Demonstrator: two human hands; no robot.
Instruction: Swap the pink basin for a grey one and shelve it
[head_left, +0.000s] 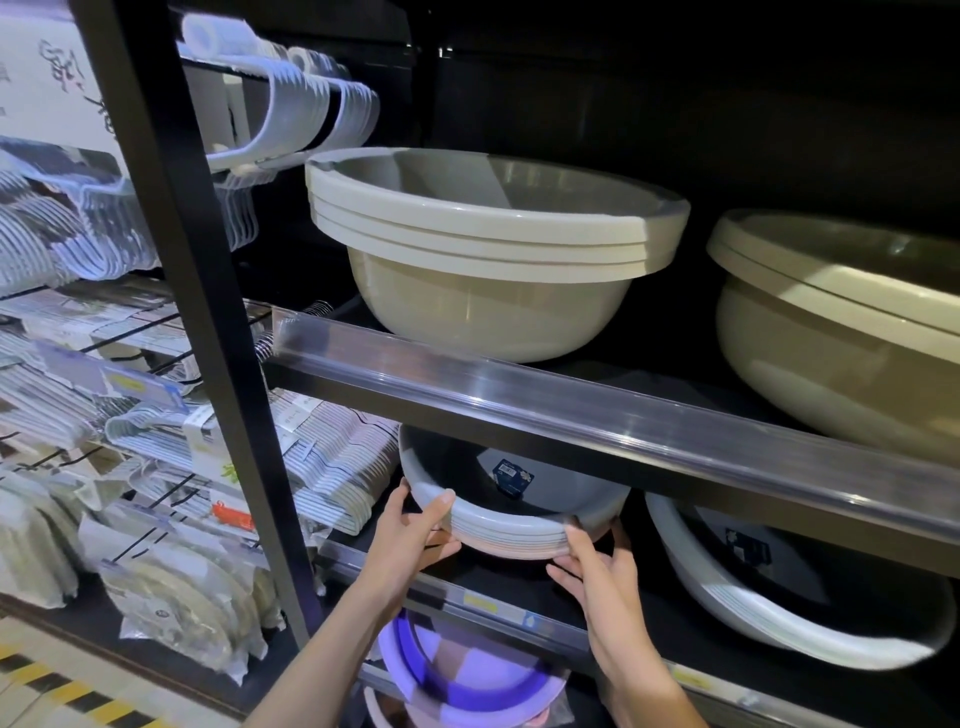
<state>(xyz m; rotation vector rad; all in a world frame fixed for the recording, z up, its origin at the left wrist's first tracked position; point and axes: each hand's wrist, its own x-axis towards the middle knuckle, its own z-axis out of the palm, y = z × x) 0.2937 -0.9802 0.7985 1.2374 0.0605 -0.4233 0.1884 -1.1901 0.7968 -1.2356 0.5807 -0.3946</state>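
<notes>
My left hand (410, 530) pinches the near left rim of the stack of basins (511, 530) on the lower shelf (519, 608), thumb on top and fingers curled beneath. I judge the rim the right place to hold — it is a broad rolled lip, stiff enough to take a pinch, while the curved wall below looks smooth and probably slippery. These are thin moulded plastic, so I expect little weight, though nested basins tend to cling together and may need separating at the lip.

The stack sits tilted toward me, grey basins on top and a pink basin (511, 552) at the bottom, its pale rose rim showing just under the grey ones. The top grey basin (457, 467) is matte blue-grey, with a dark label (513, 475) stuck inside.

My right hand (597, 561) holds the near right rim, thumb on the lip and fingers curled underneath — 2 hands on opposite sides, which should keep it level.

Further right lies another stack (779, 597), white-rimmed.
</notes>
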